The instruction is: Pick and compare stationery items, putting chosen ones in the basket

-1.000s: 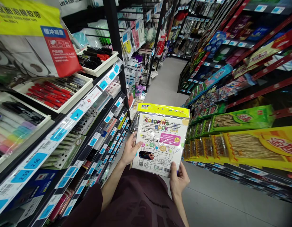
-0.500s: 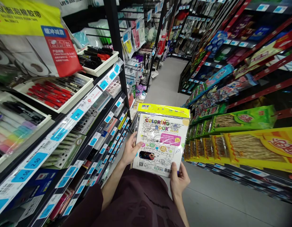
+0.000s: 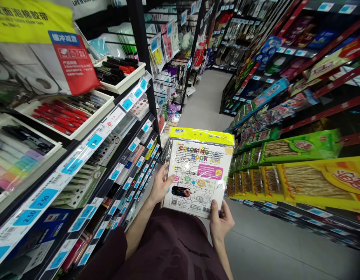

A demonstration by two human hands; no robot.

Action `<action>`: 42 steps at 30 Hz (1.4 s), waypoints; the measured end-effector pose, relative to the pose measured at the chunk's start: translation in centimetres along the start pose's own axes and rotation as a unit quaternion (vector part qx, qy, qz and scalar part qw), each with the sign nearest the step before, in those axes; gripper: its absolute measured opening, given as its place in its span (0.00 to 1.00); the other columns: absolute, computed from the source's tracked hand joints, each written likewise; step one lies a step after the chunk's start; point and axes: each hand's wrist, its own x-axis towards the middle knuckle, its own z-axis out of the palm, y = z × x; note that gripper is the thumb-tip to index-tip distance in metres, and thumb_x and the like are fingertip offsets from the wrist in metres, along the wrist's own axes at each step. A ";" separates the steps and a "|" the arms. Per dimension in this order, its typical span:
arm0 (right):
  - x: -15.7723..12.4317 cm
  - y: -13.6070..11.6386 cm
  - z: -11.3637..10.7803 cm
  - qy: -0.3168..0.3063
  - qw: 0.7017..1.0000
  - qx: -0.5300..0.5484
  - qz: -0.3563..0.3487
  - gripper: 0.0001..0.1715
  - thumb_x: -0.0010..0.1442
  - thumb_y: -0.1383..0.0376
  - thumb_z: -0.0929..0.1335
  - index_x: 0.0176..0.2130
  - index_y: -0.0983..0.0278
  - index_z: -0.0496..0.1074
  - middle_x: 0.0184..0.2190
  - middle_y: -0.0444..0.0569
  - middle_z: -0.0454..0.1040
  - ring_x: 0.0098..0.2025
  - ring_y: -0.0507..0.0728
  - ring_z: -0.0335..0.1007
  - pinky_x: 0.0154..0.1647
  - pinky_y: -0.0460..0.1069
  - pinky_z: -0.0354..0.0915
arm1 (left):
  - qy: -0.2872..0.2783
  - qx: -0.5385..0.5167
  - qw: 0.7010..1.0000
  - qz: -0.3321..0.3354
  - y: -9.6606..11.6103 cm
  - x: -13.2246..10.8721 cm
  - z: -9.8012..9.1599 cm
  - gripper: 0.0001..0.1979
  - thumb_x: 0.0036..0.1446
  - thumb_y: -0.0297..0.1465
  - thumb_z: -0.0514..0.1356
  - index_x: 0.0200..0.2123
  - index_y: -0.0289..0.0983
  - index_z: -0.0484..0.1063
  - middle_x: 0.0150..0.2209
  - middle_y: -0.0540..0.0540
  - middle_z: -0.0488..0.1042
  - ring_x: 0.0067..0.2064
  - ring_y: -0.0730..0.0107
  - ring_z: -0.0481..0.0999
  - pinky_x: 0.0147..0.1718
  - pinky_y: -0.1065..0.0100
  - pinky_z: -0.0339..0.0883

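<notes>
A coloring book [image 3: 197, 175] in clear plastic wrap, with a yellow header strip along its top, is held in front of my body. Its printed white side faces up toward me, tilted slightly. My left hand [image 3: 161, 186] grips the left edge, thumb on the face and the other fingers out of sight behind. At the lower right corner, my right hand [image 3: 221, 221] pinches the book between the thumb on top and fingers curled beneath. What lies under the book is hidden.
Shelving with price tags [image 3: 72, 166] runs along my left, holding trays of red pens [image 3: 60, 116], black markers [image 3: 117, 69] and a foam tape pack [image 3: 42, 50]. Snack packets [image 3: 320, 182] hang from the right-hand rack. A grey floor aisle [image 3: 210, 93] leads ahead between them.
Both hands and the book stay in place. The view has shifted only very slightly.
</notes>
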 end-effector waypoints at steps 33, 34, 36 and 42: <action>0.4 0.0 -0.2 0.001 1.000 -0.010 0.009 0.32 0.57 0.50 0.72 0.51 0.72 0.75 0.39 0.55 0.77 0.29 0.54 0.66 0.28 0.46 0.63 | 0.003 0.004 1.000 -0.005 0.2 0.3 0.6 0.31 0.58 0.37 0.63 0.62 0.36 0.59 0.59 0.38 0.69 0.59 0.55 0.70 0.59 0.56 0.65; 0.4 0.0 -0.2 0.001 1.000 -0.009 0.010 0.32 0.57 0.50 0.71 0.50 0.72 0.75 0.39 0.55 0.77 0.29 0.54 0.67 0.28 0.46 0.64 | 0.004 0.001 1.000 -0.007 0.2 0.3 0.6 0.31 0.58 0.37 0.63 0.62 0.36 0.59 0.59 0.37 0.69 0.59 0.55 0.70 0.59 0.56 0.65; 0.4 0.1 -0.2 0.003 1.000 -0.009 0.011 0.32 0.56 0.50 0.71 0.50 0.71 0.75 0.40 0.55 0.77 0.31 0.55 0.68 0.29 0.46 0.65 | 0.005 -0.001 1.000 -0.012 0.0 0.3 0.6 0.31 0.58 0.37 0.63 0.63 0.37 0.59 0.59 0.37 0.69 0.59 0.55 0.70 0.58 0.55 0.65; 0.4 0.2 -0.2 0.001 1.000 -0.009 0.010 0.32 0.56 0.50 0.71 0.50 0.72 0.75 0.40 0.56 0.77 0.31 0.55 0.68 0.30 0.47 0.65 | 0.008 0.002 1.000 -0.008 0.0 0.3 0.5 0.32 0.58 0.37 0.63 0.63 0.37 0.58 0.57 0.37 0.71 0.57 0.55 0.72 0.58 0.55 0.66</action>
